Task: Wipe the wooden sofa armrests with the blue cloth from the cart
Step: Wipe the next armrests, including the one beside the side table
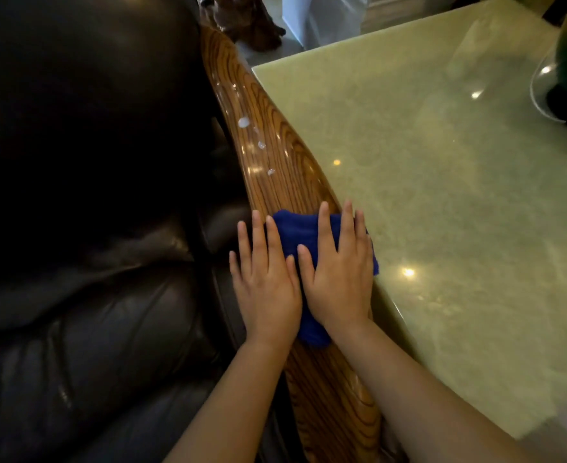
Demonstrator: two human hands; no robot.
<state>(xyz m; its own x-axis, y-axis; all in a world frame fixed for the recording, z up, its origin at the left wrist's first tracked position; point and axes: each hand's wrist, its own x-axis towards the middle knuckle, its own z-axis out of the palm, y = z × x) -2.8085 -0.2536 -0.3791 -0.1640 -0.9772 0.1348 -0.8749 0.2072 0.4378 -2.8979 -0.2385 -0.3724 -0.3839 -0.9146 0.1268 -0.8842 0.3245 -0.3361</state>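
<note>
A glossy wooden armrest (275,152) with dark grain runs from the top centre down to the bottom of the head view. A blue cloth (295,232) lies bunched across it about halfway along. My left hand (265,282) and my right hand (339,275) lie flat side by side on the cloth, fingers spread and pointing up the armrest. The left hand's outer fingers hang over the armrest's inner edge. Several white droplets (243,121) sit on the wood beyond the cloth.
A dark leather sofa seat (85,228) fills the left. A pale green stone table (442,195) butts against the armrest's right side. A glass vessel (556,85) stands at the table's far right. A dark wooden carving (242,18) sits past the armrest's far end.
</note>
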